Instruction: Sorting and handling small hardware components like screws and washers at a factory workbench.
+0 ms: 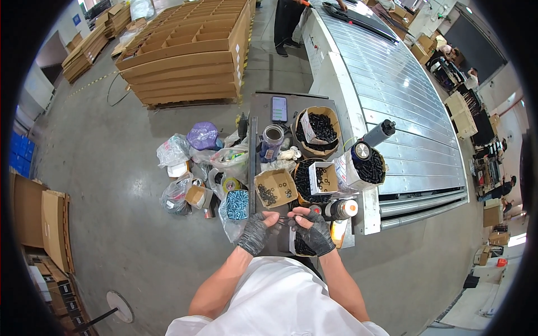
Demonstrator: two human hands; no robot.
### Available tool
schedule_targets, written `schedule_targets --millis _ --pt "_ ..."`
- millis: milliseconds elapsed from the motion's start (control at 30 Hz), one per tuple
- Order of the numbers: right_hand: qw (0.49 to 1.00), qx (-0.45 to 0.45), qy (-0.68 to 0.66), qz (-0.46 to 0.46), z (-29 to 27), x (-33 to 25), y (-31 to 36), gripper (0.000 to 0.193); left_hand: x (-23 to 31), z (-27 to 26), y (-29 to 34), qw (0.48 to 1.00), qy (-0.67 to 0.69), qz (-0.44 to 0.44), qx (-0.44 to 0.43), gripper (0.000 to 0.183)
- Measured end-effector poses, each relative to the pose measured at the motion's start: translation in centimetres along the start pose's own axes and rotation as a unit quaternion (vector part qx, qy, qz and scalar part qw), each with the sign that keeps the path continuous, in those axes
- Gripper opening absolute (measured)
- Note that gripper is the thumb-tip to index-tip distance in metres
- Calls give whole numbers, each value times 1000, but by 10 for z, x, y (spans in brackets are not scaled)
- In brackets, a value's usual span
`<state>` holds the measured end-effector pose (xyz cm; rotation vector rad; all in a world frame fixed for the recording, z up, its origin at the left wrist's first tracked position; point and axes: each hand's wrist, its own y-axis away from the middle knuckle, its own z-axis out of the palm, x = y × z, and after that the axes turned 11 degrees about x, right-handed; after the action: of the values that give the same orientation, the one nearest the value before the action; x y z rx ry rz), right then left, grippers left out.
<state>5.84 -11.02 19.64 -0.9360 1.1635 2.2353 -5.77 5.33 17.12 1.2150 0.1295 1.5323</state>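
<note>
My left hand (259, 231) and my right hand (314, 229), both in grey fingerless gloves, meet over the near end of a narrow dark table. Their fingertips pinch a small dark bolt-like piece (284, 220) between them; its details are too small to make out. Just beyond the left hand lies a cardboard tray (276, 187) with small dark washers or nuts. Beyond the right hand is a white box (323, 178) holding a few small rings, set on a container of black bolts (304, 179). Another container of black bolts (304, 246) is partly hidden under my right hand.
A bag of blue-tinted screws (237, 205) and plastic bags (175, 151) sit left of the table. A phone (279, 109), an open flask (273, 134), bottles (343, 209) and a bucket of black parts (367, 168) crowd it. A roller conveyor (403, 112) runs along the right.
</note>
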Motion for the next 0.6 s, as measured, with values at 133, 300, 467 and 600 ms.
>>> schedule_targets --millis 133,300,467,600 --pt "1000 -3 -24 -5 -6 9 2 30 -16 4 0 990 106 -94 5 15" --pt "993 -24 -113 -24 -5 13 8 26 -31 15 3 978 163 -126 30 13" --pt "992 -37 -116 -23 -7 10 12 24 -35 22 7 982 137 -119 47 14" --pt "998 -30 -47 -14 -5 0 18 25 -30 24 13 991 89 -95 27 17"
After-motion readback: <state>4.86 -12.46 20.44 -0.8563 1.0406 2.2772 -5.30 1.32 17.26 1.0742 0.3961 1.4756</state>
